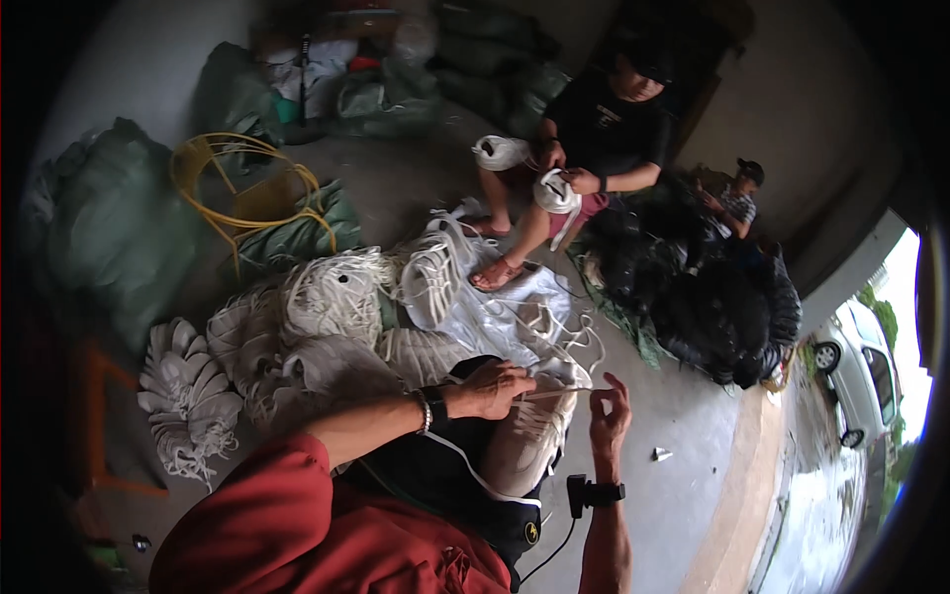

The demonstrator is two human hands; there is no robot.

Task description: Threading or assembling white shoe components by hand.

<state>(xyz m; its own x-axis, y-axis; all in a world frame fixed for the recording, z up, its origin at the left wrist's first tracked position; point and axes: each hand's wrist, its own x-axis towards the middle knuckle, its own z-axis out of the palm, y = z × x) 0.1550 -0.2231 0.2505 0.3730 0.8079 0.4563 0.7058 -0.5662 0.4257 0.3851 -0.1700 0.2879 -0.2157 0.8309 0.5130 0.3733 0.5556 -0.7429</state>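
Note:
A white lace-up sneaker (524, 450) rests on my lap, its toe pointing back toward me and its laces partly threaded. My left hand (490, 390) is closed over the sneaker's upper part, pinching a flat white shoelace (556, 394). That lace stretches across the shoe's opening to my right hand (611, 411), whose thumb and forefinger pinch it just right of the shoe. Another white strand (457, 450) hangs below my left wrist and curves toward the toe. Dark cloth (421, 470) covers my lap under the sneaker.
Heaped white shoes (327, 307) lie ahead and left, beside a white plastic sheet (524, 307). Facing me, a seated person (604, 134) handles white shoes. Another person (737, 203) sits behind black bags (712, 297). A yellow-framed chair (237, 218) stands left; a white scrap (661, 454) lies right.

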